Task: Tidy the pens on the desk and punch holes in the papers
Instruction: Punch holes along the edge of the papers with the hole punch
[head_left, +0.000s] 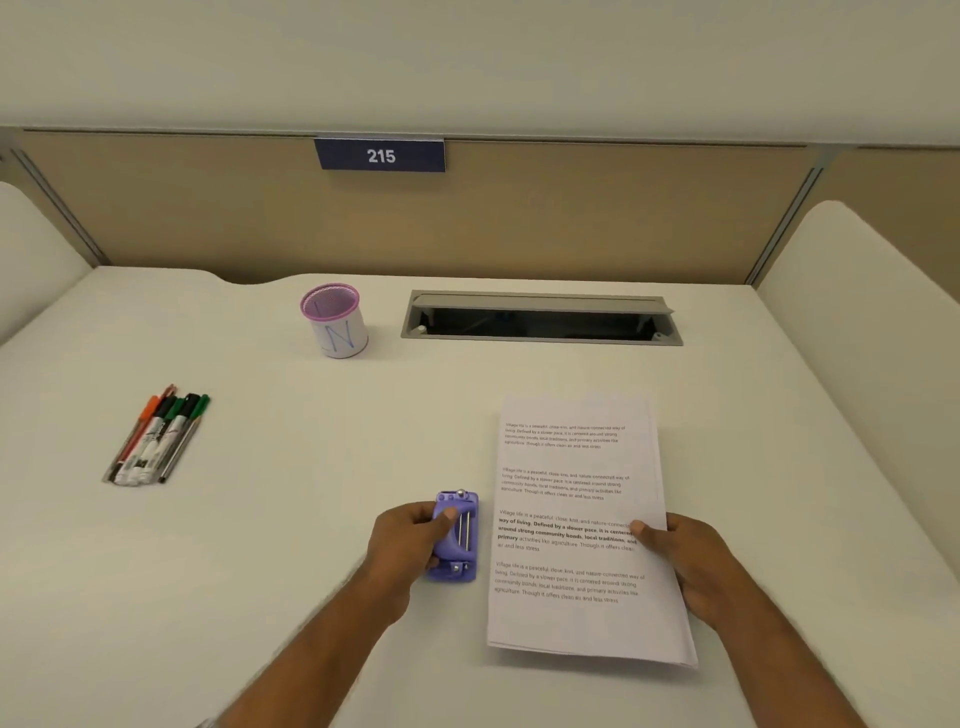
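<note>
**Punch and papers side by side, holes not yet made**

Our left hand (410, 545) has its grip wrapped round the purple hole punch (455, 535), thumb on top, fingers curled at its left side. Our right hand (685, 556) pinches the right edge of the stack of papers (571, 530), thumb pressing on the printed face. The punch sits on the worktop (311, 519) just beside the stack's left edge; we cannot tell whether they touch.

The risks, as we judge them: the sheets look slightly fanned at the near corner, so sliding them into the slot unsquared could give holes that do not line up. Held from one edge only, the thin stack may buckle or skew. The punch could skid on the smooth white surface if pressed off-centre.

The punch is glossy moulded plastic, blocky with rounded corners and bright metal pins. The papers are thin, matt and flexible. Further out, the pens (156, 441), slim plastic barrels with coloured caps, lie bunched at far left, well apart from the pink-rimmed mesh holder (335, 322), a cylinder wrapped in white paper.
</note>
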